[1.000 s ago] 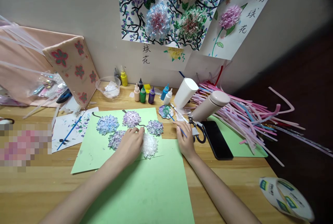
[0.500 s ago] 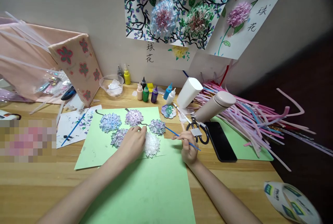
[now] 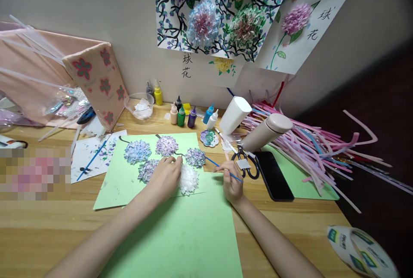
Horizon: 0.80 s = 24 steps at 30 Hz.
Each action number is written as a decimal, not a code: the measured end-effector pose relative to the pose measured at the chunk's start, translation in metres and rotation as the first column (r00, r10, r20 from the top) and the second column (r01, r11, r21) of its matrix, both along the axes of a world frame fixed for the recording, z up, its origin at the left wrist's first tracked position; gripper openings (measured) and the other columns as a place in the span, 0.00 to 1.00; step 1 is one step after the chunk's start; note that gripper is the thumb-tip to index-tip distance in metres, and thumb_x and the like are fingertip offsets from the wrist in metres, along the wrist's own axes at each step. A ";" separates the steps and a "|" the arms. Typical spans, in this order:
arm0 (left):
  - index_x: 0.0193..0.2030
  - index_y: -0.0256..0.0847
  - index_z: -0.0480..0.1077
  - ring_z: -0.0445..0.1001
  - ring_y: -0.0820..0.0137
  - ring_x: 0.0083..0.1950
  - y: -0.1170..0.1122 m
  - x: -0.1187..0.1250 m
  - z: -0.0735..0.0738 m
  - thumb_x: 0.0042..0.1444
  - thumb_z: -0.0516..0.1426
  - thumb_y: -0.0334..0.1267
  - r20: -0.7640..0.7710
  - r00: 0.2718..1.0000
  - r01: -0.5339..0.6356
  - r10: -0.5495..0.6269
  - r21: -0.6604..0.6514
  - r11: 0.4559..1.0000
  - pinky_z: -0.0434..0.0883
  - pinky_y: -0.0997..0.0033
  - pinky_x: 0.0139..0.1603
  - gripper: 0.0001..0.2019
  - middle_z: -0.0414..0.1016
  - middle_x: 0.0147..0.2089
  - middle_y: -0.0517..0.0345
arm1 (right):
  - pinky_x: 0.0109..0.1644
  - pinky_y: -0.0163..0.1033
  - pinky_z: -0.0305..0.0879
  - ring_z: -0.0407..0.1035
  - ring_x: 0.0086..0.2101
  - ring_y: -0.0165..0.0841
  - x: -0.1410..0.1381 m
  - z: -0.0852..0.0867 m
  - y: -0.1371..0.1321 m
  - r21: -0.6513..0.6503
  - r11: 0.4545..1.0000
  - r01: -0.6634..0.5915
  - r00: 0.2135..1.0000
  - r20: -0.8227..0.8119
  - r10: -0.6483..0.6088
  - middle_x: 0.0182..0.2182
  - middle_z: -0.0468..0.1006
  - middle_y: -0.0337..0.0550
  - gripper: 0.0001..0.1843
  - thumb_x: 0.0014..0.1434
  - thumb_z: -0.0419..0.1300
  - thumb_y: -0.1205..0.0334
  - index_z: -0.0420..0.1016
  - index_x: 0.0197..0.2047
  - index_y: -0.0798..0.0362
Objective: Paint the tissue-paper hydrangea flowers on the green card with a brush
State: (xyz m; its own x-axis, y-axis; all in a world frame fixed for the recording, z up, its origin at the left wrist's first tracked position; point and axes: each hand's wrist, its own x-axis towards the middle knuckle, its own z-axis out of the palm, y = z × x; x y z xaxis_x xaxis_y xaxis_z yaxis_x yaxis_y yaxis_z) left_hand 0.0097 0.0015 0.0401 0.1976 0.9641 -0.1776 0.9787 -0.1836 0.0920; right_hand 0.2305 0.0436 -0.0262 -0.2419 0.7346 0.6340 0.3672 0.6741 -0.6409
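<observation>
Left hand: the left hand [image 3: 165,177] lies just left of the white flower [image 3: 189,180], back upward and fingers bent, set against its left edge. Fingertips are hidden; whether they pinch the flower cannot be told.
Right hand: the right hand [image 3: 232,181], right of the white flower, grasps the blue paintbrush [image 3: 212,162] in curled fingers.
Brush: slanted; the far end reaches the edge of the blue-violet flower [image 3: 195,157], just beyond the white flower. Contact cannot be confirmed.
White flower: uncoloured, ruffled, at the near right part of the upper green sheet [image 3: 119,189].
Coloured flowers: a blue flower [image 3: 137,152] and a mauve flower [image 3: 166,145] lie beyond and left of the white flower; a purple flower [image 3: 146,169], partly covered by the left hand, lies left of it.
Lower sheet: the larger green sheet [image 3: 180,239] extends on the near side of the white flower.
Palette: the scalloped palette [image 3: 209,138], smeared green and purple, sits beyond and slightly right of the white flower.
Bottles: the green bottle [image 3: 181,118] and the purple bottle [image 3: 192,118] stand upright, farther beyond it.
Right side: the scissors [image 3: 253,170], then the black phone [image 3: 275,177], lie right of the white flower, past the right hand.
</observation>
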 end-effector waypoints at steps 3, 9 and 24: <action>0.45 0.32 0.66 0.70 0.57 0.41 0.000 0.000 -0.001 0.57 0.43 0.22 0.001 1.000 0.000 0.000 0.003 1.000 0.62 0.62 0.40 0.14 0.73 0.35 0.45 | 0.38 0.42 0.65 0.70 0.33 0.35 0.000 -0.001 0.001 -0.020 1.000 -0.008 1.000 -0.025 0.008 0.29 0.75 0.40 0.14 0.64 0.44 0.68 0.69 0.36 0.48; 0.46 0.31 0.66 0.69 0.56 0.41 0.000 -0.001 -0.002 0.57 0.43 0.22 0.000 1.000 0.011 -0.011 0.006 1.000 0.62 0.62 0.40 0.15 0.73 0.34 0.46 | 0.38 0.42 0.64 0.69 0.33 0.35 0.001 -0.002 0.001 -0.004 1.000 -0.023 1.000 -0.010 0.023 0.28 0.75 0.40 0.14 0.65 0.44 0.67 0.69 0.35 0.48; 0.45 0.32 0.66 0.69 0.57 0.41 0.000 0.000 0.000 0.57 0.43 0.22 0.020 1.000 -0.001 0.001 0.001 1.000 0.62 0.61 0.41 0.15 0.74 0.35 0.45 | 0.40 0.44 0.64 0.69 0.34 0.36 0.003 -0.001 0.002 -0.004 0.999 0.053 0.998 -0.046 -0.053 0.29 0.75 0.40 0.13 0.64 0.44 0.66 0.68 0.36 0.48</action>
State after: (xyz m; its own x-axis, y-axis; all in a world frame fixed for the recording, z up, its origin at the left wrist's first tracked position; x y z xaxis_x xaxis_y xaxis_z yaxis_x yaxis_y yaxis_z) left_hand 0.0096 0.0010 0.0405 0.2000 0.9644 -0.1729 0.9769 -0.1826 0.1113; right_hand 0.2334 0.0457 -0.0274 -0.1727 0.7476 0.6413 0.3725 0.6523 -0.6601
